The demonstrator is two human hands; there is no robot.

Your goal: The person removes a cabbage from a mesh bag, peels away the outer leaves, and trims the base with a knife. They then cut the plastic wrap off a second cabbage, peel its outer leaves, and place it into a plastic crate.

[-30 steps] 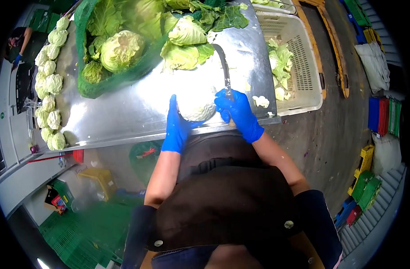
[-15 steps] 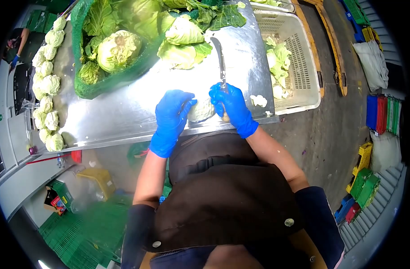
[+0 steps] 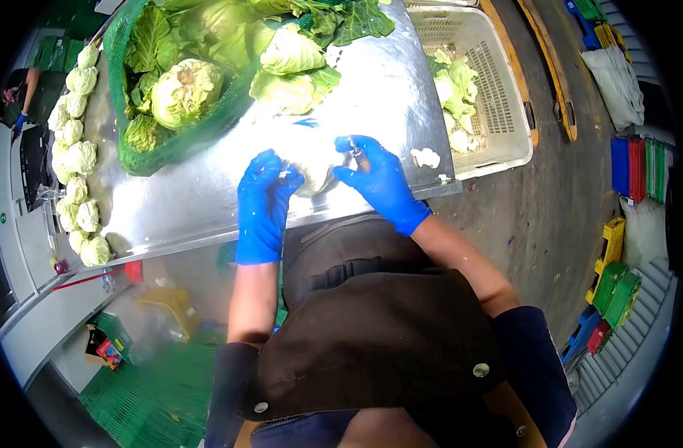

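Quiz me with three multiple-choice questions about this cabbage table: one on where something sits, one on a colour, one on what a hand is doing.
1. Where is the row of trimmed cabbages?
A. In a cardboard box
B. Along the left edge of the steel table
C. On the floor

2. What colour are the person's gloves?
A. Yellow
B. White
C. Blue

3. What is the left hand doing?
A. Hanging at the person's side
B. Resting on the pale cabbage
C. Pointing at the ceiling

Answers:
1 B: the heads line up one after another beside the table's left rim.
2 C: both gloves are bright blue up to the wrist.
3 B: its fingers lie on the cabbage's side at the near edge of the table.
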